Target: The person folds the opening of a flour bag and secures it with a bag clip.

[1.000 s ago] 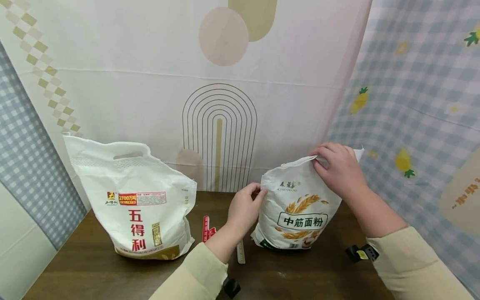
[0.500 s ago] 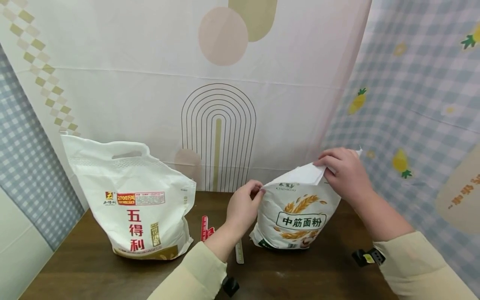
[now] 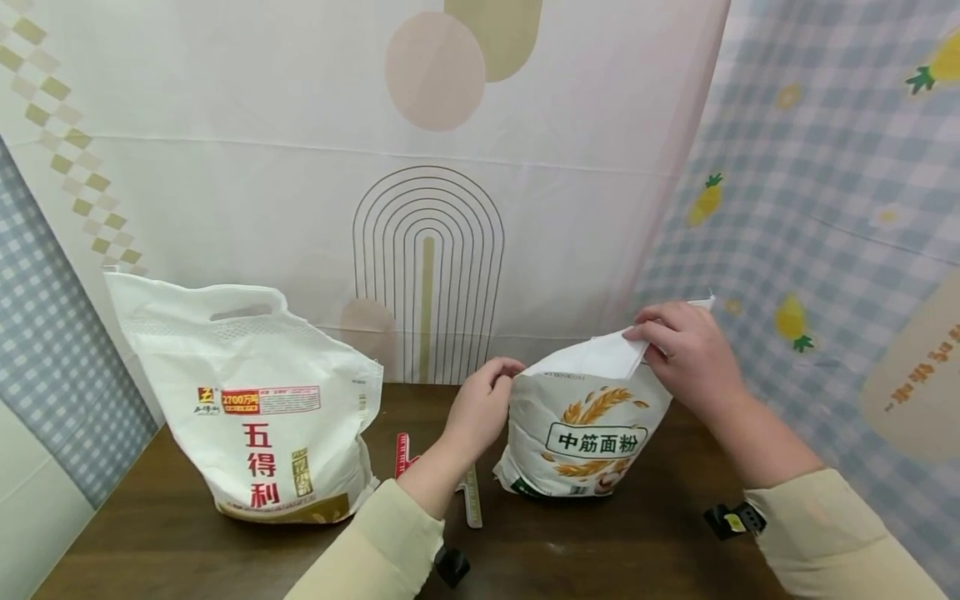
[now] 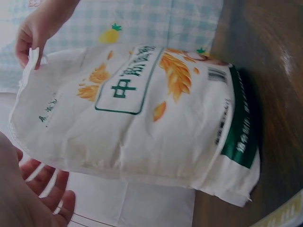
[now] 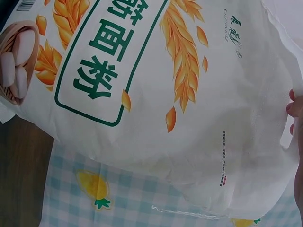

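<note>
Fingers of the right hand [image 3: 686, 358] grip the folded top of a plump white flour sack [image 3: 540, 450], printed with green lettering and golden wheat, right of centre on a dark-brown wooden desk [image 3: 600, 554]. The left hand [image 3: 478, 408] sits at its upper-left corner, fingers relaxed. Arch-printed pale cloth [image 3: 300, 200] hangs behind.

Left forearm [image 3: 437, 477]: reaches forward, slanting toward the person's right | left hand [image 3: 480, 407]: the lower of the two, from where I stand, fingers loosely bent and a little apart | right forearm [image 3: 772, 443]: slants inward from the other side | right hand [image 3: 686, 357]: held higher, back uppermost, thumb and fingers pinched together
</note>
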`<state>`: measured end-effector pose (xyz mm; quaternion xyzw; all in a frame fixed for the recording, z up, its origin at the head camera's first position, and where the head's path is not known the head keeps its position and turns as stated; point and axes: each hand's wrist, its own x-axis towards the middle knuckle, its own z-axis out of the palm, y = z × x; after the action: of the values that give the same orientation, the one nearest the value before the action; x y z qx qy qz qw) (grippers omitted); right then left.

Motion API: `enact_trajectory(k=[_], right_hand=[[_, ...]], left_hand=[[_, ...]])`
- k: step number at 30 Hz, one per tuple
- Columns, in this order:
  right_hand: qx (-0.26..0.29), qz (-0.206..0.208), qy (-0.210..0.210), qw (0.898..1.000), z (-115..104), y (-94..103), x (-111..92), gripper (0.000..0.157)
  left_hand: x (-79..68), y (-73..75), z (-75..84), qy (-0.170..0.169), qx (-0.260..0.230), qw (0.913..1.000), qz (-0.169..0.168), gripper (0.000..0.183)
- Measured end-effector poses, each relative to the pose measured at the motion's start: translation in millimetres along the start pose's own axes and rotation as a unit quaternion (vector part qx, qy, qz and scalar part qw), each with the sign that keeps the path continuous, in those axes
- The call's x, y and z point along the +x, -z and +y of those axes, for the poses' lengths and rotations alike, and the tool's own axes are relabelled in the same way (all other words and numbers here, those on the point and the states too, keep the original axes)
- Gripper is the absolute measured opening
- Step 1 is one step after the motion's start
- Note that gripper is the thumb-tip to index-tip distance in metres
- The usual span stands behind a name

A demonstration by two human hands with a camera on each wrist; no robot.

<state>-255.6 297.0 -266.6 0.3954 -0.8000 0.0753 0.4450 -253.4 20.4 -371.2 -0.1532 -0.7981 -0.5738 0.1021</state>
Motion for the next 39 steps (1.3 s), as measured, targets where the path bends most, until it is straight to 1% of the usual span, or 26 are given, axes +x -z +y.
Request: enact_trajectory(k=[3, 5, 7, 11, 14, 17, 20, 23, 26, 27, 28, 30, 32, 33, 35, 37, 39], right_hand=[[0.002, 0.007, 0.002, 1.0, -0.5, -0.4, 0.0, 0.029], [0.001, 0.008, 0.002, 1.0, -0.7, -0.2, 0.0, 0.029], [-0.003, 0.002, 0.002, 1.0, -0.7, 0.6, 0.1, 0.026], [-0.014, -0.015, 0.0, 1.0, -0.1, 2.0, 0.3, 0.021], [-0.014, -0.013, 0.005, 1.0, -0.1, 1.6, 0.9, 0.022], [-0.008, -0.017, 0.008, 1.0, -0.8, 2.0, 1.2, 0.029], [0.005, -0.022, 0.008, 1.0, -2.6, 3.6, 2.6, 0.041], [0.028, -0.008, 0.003, 1.0, -5.5, 6.1, 6.5, 0.049], [0.05, 0.013, -0.016, 0.999, -10.4, 10.2, 13.4, 0.047], [0.051, 0.014, -0.026, 0.998, -12.4, 11.7, 16.5, 0.044], [0.049, 0.007, -0.034, 0.998, -14.5, 13.3, 19.8, 0.04], [0.038, -0.026, -0.047, 0.998, -18.1, 15.7, 27.4, 0.03], [0.015, -0.084, -0.052, 0.995, -20.7, 16.5, 35.3, 0.023], [0.004, -0.118, -0.051, 0.992, -21.5, 16.7, 39.1, 0.021], [-0.014, -0.187, -0.049, 0.981, -22.9, 16.6, 45.6, 0.023], [-0.032, -0.251, -0.053, 0.966, -23.8, 15.8, 50.7, 0.026], [-0.045, -0.303, -0.06, 0.95, -24.6, 15.2, 54.4, 0.028]], left_hand=[[2.3, 0.4, 3.2, 0.016, -0.026, 0.9995, -0.01, 0.039], [3.6, 0.1, 4.8, 0.023, -0.029, 0.9991, -0.02, 0.047], [4.4, -0.7, 6.6, 0.03, -0.023, 0.9988, -0.03, 0.05], [4.3, -2.3, 7.8, 0.027, 0.002, 0.9987, -0.043, 0.043], [3.8, -3.7, 7.8, 0.016, 0.014, 0.9988, -0.044, 0.036], [3.8, -4.8, 7.1, 0.01, 0.017, 0.999, -0.039, 0.032], [3.3, -5.4, 6.8, 0.005, 0.019, 0.9993, -0.032, 0.03], [2.3, -5.9, 6.7, 0.003, 0.022, 0.9995, -0.023, 0.027], [1.9, -7.2, 5.9, 0.001, 0.023, 0.9996, -0.015, 0.025], [2.1, -7.6, 5.7, 0.0, 0.023, 0.9997, -0.013, 0.024], [2.3, -8.0, 5.4, 0.0, 0.023, 0.9997, -0.01, 0.023], [2.9, -8.9, 4.7, -0.001, 0.026, 0.9996, -0.005, 0.022], [3.1, -9.5, 4.6, -0.002, 0.031, 0.9995, 0.0, 0.021], [3.3, -9.8, 4.5, -0.003, 0.033, 0.9994, 0.002, 0.021], [3.5, -10.2, 4.1, -0.004, 0.038, 0.9992, 0.005, 0.02], [3.2, -10.5, 3.9, -0.004, 0.041, 0.9991, 0.007, 0.02], [2.8, -10.8, 3.6, -0.005, 0.043, 0.9991, 0.007, 0.02]])
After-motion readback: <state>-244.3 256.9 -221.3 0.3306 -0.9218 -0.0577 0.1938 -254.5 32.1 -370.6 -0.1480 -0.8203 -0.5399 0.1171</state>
